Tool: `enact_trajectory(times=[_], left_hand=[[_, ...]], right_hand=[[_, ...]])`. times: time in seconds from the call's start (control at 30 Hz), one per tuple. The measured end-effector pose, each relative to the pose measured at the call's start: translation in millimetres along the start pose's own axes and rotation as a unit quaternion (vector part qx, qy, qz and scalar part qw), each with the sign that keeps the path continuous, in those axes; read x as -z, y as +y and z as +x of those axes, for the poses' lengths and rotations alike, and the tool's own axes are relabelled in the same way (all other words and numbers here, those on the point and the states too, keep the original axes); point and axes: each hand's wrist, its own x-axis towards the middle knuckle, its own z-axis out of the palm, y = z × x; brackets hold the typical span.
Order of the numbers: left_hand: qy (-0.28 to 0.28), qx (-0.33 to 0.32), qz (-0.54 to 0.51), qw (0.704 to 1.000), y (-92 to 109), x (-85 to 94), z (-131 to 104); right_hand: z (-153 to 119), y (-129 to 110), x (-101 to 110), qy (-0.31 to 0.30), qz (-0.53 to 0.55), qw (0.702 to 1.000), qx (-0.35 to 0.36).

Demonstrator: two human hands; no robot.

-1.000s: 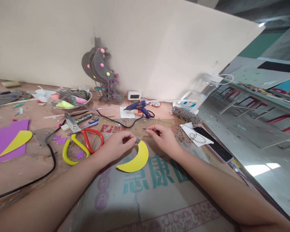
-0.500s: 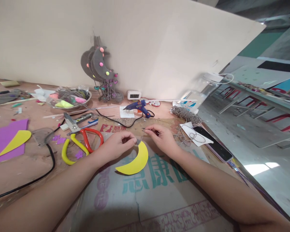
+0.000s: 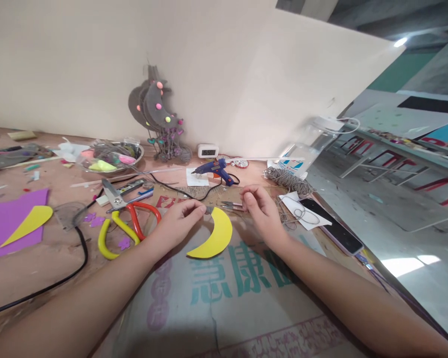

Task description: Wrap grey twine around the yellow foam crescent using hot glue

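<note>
A yellow crescent (image 3: 221, 232) hangs over the printed board, its upper tip at a small grey piece (image 3: 209, 210) pinched by my left hand (image 3: 182, 219). To the right, my right hand (image 3: 260, 211) has its fingers curled around the end of small metal snips (image 3: 232, 205), whose blades point left toward the crescent's tip. Large scissors (image 3: 114, 196) with red and yellow handles lie left of my left hand. Beyond both hands, a blue glue gun (image 3: 216, 169) rests by a white square (image 3: 197, 177).
Grey twine (image 3: 289, 180) lies at the right, near a phone (image 3: 332, 227) and white paper (image 3: 306, 213). A bowl (image 3: 110, 158) of clay and a black cable (image 3: 82, 248) are on the left. Grey crescent ornaments (image 3: 155, 107) hang against the white board.
My right hand has moved away from the crescent's tip to the right, and the snips now show in it. The crescent has shifted slightly up and right with my left hand still at its tip.
</note>
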Motion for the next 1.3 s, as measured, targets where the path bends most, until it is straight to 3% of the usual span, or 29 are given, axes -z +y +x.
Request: enact_trajectory(times=[0.3, 0.57, 1.3], left_hand=[[0.026, -0.019, 0.032, 0.999, 1, 2.5, 2], [0.048, 0.004, -0.024, 0.999, 2, 1.9, 1], [0.005, -0.015, 0.069, 0.998, 4, 1.9, 1]], right_hand=[[-10, -11, -11, -0.165, -0.102, 0.981, -0.008], [-10, -7, -14, -0.173, -0.039, 0.982, -0.057], [-14, -6, -17, -0.211, -0.04, 0.975, -0.061]])
